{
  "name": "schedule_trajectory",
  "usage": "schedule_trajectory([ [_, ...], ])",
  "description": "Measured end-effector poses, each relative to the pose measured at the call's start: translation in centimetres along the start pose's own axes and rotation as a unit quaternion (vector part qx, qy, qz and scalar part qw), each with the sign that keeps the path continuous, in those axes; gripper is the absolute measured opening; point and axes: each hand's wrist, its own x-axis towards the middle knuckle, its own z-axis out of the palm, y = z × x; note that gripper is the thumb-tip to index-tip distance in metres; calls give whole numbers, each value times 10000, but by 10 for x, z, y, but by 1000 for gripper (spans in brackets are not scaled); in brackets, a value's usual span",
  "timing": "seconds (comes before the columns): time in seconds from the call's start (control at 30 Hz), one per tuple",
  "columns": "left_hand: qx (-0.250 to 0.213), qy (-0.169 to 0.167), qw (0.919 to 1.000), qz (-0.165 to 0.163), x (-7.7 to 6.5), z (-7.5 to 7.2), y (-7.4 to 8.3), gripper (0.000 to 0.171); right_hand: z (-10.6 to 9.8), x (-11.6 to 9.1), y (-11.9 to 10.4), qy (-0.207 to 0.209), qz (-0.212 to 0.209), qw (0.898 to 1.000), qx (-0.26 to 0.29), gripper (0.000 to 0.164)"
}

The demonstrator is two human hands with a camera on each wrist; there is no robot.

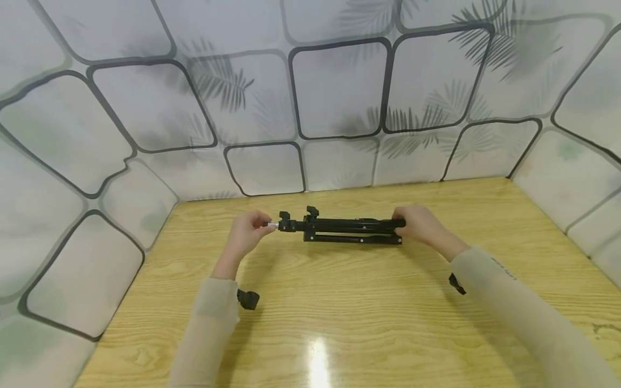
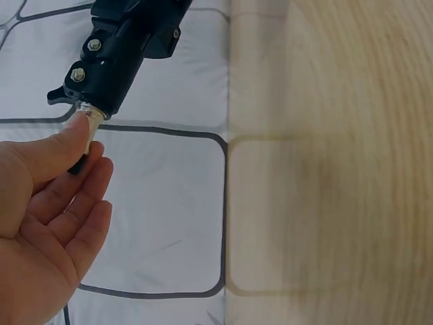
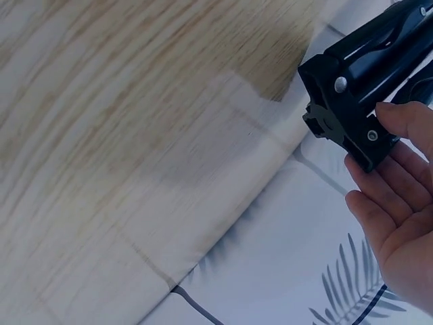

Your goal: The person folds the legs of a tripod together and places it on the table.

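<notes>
A folded black tripod stand [image 1: 354,225] is held lengthwise over the wooden table, its legs together and two knobs pointing up. My left hand [image 1: 246,233] pinches the silver stud [image 2: 93,125] at its narrow end between thumb and fingers. In the left wrist view a black tip [image 2: 78,164] shows past the thumb, under a collar with bolts. At the opposite end my right hand [image 1: 418,223] grips the leg ends. The right wrist view shows the thumb and fingers around the black end bracket [image 3: 338,112], which has silver rivets.
The light wooden table [image 1: 330,291] spreads under both arms. Fabric panels [image 1: 339,91] with a grey stone and leaf print stand along its back and sides. A black strap piece [image 1: 248,299] hangs by the left sleeve, and another [image 1: 457,284] by the right.
</notes>
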Motion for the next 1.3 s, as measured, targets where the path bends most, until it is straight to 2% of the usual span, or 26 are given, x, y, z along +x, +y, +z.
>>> schedule_trajectory([
  [0.23, 586, -362, 9976, 34, -2, 8, -7, 18, 0, -1, 0, -6, -55, 9999, -127, 23],
  [0.43, 865, -603, 9944, -72, -2, 12, -9, 13, 1, -2, -3, -29, -81, 9996, -285, 24],
  [0.57, 1077, -745, 9914, -11, -1, 15, -12, 12, 2, -2, -5, -66, -136, 9992, -372, 24],
  [0.67, 1198, -764, 9898, 100, -1, 17, -14, 12, 3, -2, -6, -56, -158, 9991, -390, 23],
  [1.1, 1362, -819, 9873, 31, 1, 23, -20, 10, 5, 0, -5, 26, -181, 9989, -438, 23],
  [1.3, 1519, -814, 9850, 112, 2, 25, -22, 10, 5, 1, -5, -29, -135, 9991, -407, 23],
])
